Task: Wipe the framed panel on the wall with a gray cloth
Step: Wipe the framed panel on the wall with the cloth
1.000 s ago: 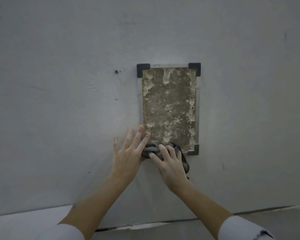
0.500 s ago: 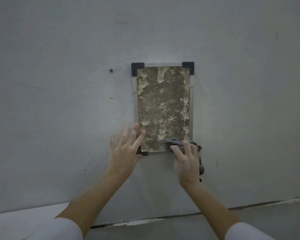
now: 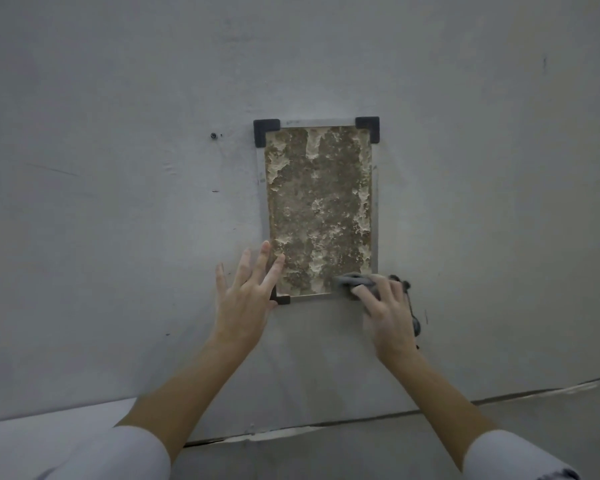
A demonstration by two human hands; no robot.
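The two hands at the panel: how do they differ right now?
The left hand is empty, fingers spread flat by the framed panel's lower left corner; the right hand presses a gray cloth onto its lower right corner. Both touch the wall surface, arms bare below white sleeves.
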